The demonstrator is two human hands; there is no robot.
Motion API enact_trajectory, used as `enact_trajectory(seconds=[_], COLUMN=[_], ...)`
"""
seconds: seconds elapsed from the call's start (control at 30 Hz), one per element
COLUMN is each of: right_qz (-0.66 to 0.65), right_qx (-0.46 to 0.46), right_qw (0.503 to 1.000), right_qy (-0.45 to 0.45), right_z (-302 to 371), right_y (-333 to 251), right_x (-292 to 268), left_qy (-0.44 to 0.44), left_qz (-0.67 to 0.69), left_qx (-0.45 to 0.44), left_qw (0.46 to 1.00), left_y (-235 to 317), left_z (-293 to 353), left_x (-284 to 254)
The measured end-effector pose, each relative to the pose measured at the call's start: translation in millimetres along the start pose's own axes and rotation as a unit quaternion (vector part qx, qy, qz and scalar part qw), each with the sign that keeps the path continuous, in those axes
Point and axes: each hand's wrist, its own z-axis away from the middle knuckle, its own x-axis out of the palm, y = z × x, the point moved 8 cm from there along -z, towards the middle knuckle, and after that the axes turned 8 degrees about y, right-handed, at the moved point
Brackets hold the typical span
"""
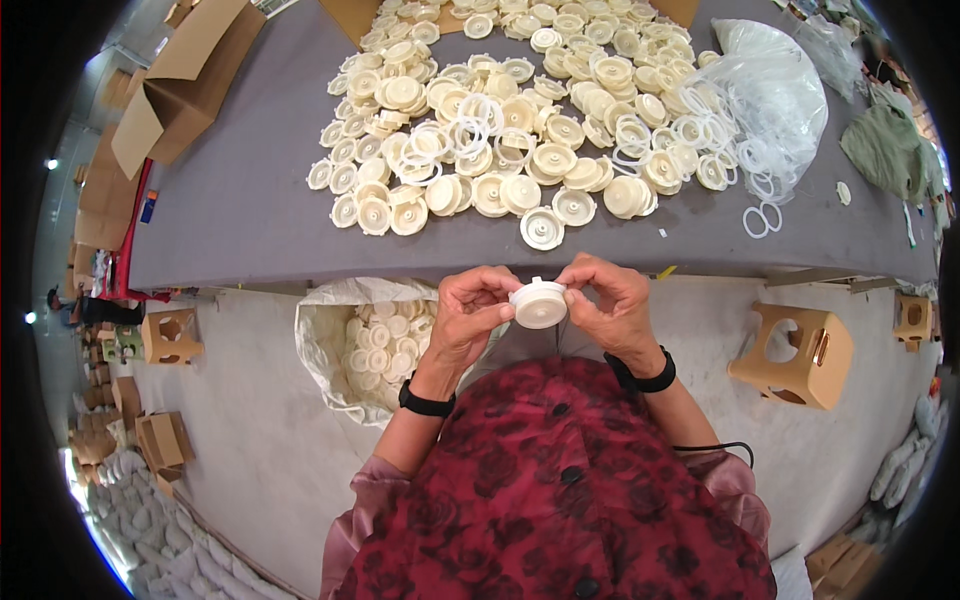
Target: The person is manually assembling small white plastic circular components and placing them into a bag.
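Observation:
In front of my body, just off the near table edge, a round cream plastic cap [540, 307] is held between both hands. My left hand [468, 312] pinches its left rim with thumb and fingers. At the opposite rim, the thumb and fingers of my right hand [612, 308] are closed on it. Beyond my hands, a pile of similar caps [520, 193] spreads over the table, with thin white sealing rings [472, 128] lying among them. One cap [541, 228] lies nearest the edge. Two loose rings [762, 221] rest at the right.
A clear plastic bag [765, 90] of rings stands at the right on the grey table [240, 215]. Below the edge at left sits an open white sack [325, 375] with caps inside. Tan stools [790, 355] are on the floor. A cardboard box [185, 85] stands far left.

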Motion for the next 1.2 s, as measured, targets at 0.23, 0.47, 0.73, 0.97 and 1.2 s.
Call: enact_trajectory(seconds=[0.23,0.47,0.73,0.97,1.2], right_qz=[-0.045,-0.047,0.109,-0.143,-0.050], right_qx=[0.109,0.106,0.058,0.166,0.103], right_qw=[0.991,0.990,0.987,0.975,0.993], right_qy=[-0.058,-0.075,-0.103,0.042,-0.038], right_z=[6,8,2,10,12], right_y=[6,4,-2,18,21], right_x=[10,14,20,3,4], left_qy=[-0.021,-0.007,0.007,0.007,0.040], left_qz=[-0.037,-0.081,-0.202,-0.046,0.012], left_qx=[-0.022,-0.069,-0.101,-0.037,-0.001], left_qw=[0.999,0.994,0.974,0.998,0.999], left_y=[5,4,5,-3,-13], left_z=[1,1,-4,-5,11], left_x=[6,5,4,-3,-10])
